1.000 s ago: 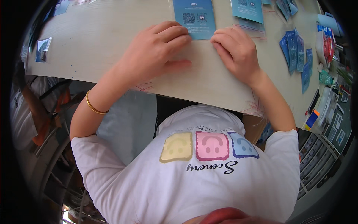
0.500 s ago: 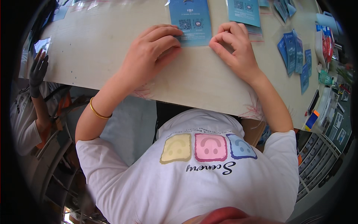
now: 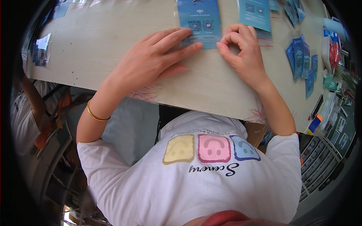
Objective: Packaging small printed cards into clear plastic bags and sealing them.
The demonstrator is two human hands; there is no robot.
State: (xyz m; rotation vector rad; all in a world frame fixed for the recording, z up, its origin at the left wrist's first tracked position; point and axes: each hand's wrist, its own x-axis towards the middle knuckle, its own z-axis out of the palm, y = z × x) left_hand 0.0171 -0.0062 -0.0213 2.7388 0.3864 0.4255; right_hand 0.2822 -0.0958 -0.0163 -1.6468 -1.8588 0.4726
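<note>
A blue printed card in a clear plastic sleeve lies on the table ahead of me. My left hand rests palm down at its lower left, fingers stretched out and apart, two fingertips on the card's lower part. At the lower right corner of the card is my right hand. Its thumb and forefinger are pressed together, the other fingers curled; whatever lies between the tips is too small to make out. Just beyond this hand lies a second blue-green card on top of other sleeved pieces.
Several small blue packets lie at the right of the pale table. A shiny clear packet is near the left edge. Red threads hang at the front edge. A co-worker's arm shows at far left.
My left hand's fingers have straightened and spread over the card's lower edge. My right hand keeps its pinch. The co-worker's gloved hand at far left is out of sight. The whole view has shifted slightly.
</note>
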